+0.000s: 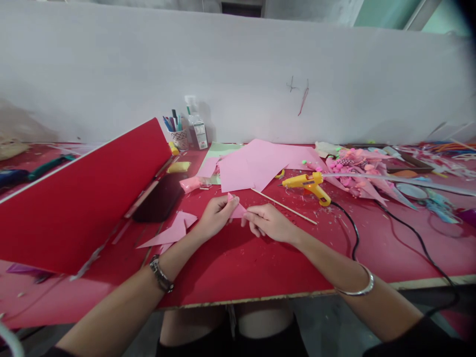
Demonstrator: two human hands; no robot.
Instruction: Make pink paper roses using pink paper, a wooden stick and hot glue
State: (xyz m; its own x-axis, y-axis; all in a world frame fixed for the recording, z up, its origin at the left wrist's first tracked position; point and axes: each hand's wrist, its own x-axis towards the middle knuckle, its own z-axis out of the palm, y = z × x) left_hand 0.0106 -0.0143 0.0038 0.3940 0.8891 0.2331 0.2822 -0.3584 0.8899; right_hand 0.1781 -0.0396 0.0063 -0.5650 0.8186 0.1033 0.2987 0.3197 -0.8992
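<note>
Watching remotely, I judge that the small, triangular pink paper piece (pixel 238 212) could crease or tear if my left hand (pixel 218 215) and right hand (pixel 269 222) pull unevenly. The yellow plastic glue gun (pixel 310 186), beyond the right hand, could get knocked. The paper lies between both hands, each pinching one side.

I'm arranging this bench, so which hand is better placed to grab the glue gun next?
Likely the right hand: it's nearer the glue gun, with a thin stick between them. The left hand is farther away. Both hold a pink paper, so the right must release first.
</note>
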